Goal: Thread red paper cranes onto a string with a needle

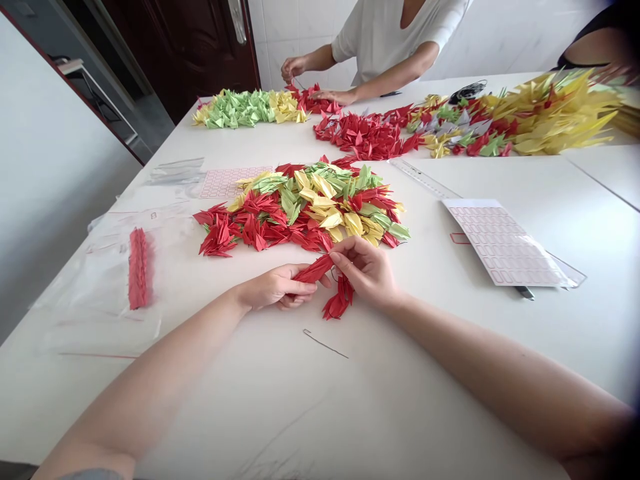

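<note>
The left hand (274, 288) and right hand (364, 270) met low over the bench (280, 407), both on a short red strand of paper cranes (320, 283). The left fingers (300, 288) curled under and around one end, while the right fingers (345, 250) were pressed together and clamped on the strand from above. Its lower cranes (340, 298) hung just beside the right hand, and a thin bent wire (325, 343) lay near them on the bench.

To the left, a tight red stack of cranes (137, 269) rested on a clear plastic bag (95, 293). Just beyond the hands spread a heap of red, yellow and green cranes (300, 210). To the right lay a pink-printed sheet (503, 241), with a dark-tipped tool (524, 292) poking out under its near edge, and a clear ruler (417, 177) lay farther up.

Farther off, rows of cranes (365, 137) covered the far side of the bench. There, a co-worker's hands (295, 67) worked at a red cluster (313, 100), and a yellow mass (555, 113) filled the far right.
</note>
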A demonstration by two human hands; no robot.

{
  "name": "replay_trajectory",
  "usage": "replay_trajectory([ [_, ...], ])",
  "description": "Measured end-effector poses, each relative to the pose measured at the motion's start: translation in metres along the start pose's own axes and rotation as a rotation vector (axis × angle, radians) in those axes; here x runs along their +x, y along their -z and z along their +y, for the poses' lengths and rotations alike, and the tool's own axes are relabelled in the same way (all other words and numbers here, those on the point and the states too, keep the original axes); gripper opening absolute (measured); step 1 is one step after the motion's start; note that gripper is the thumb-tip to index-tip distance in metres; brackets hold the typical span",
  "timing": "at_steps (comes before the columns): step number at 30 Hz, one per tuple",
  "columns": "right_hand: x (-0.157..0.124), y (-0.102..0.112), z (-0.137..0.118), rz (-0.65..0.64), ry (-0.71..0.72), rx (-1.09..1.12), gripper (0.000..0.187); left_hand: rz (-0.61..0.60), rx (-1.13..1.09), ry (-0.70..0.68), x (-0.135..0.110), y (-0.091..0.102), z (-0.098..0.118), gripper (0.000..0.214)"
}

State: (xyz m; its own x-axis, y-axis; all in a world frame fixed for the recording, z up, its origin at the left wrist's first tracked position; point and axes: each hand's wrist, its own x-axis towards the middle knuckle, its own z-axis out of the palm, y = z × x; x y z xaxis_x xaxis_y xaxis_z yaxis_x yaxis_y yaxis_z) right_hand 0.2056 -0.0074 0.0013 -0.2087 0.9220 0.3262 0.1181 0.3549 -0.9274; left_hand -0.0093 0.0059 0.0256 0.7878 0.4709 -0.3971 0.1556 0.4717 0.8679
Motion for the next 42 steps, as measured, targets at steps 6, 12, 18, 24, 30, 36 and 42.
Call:
replay_trajectory([
  [6, 0.004, 0.006, -0.002, -0.172, -0.064, 0.195, 0.033, -0.036, 0.005, -0.003, 0.000, 0.002, 0.000, 0.031],
  [12, 0.006, 0.009, -0.001, -0.492, -0.025, 0.195, 0.039, -0.199, 0.025, 0.079, 0.000, 0.008, -0.001, 0.039],
  [18, 0.003, 0.008, 0.000, -0.440, 0.049, -0.001, 0.035, -0.191, 0.018, 0.048, -0.001, 0.006, 0.003, 0.029],
  [24, 0.003, 0.008, -0.001, -0.454, 0.114, -0.083, 0.036, -0.214, 0.007, 0.056, -0.002, 0.004, 0.005, 0.030],
  [30, 0.005, 0.009, -0.001, -0.322, 0.170, -0.124, 0.029, -0.083, -0.069, -0.036, 0.002, 0.007, -0.004, 0.066],
  [36, 0.008, 0.009, 0.004, 0.016, 0.177, -0.171, 0.029, 0.503, -0.233, -0.372, 0.008, 0.013, -0.011, 0.061],
  [42, 0.008, 0.009, 0.005, 0.028, 0.144, -0.233, 0.027, 0.710, -0.168, -0.422, 0.010, 0.004, -0.010, 0.051],
])
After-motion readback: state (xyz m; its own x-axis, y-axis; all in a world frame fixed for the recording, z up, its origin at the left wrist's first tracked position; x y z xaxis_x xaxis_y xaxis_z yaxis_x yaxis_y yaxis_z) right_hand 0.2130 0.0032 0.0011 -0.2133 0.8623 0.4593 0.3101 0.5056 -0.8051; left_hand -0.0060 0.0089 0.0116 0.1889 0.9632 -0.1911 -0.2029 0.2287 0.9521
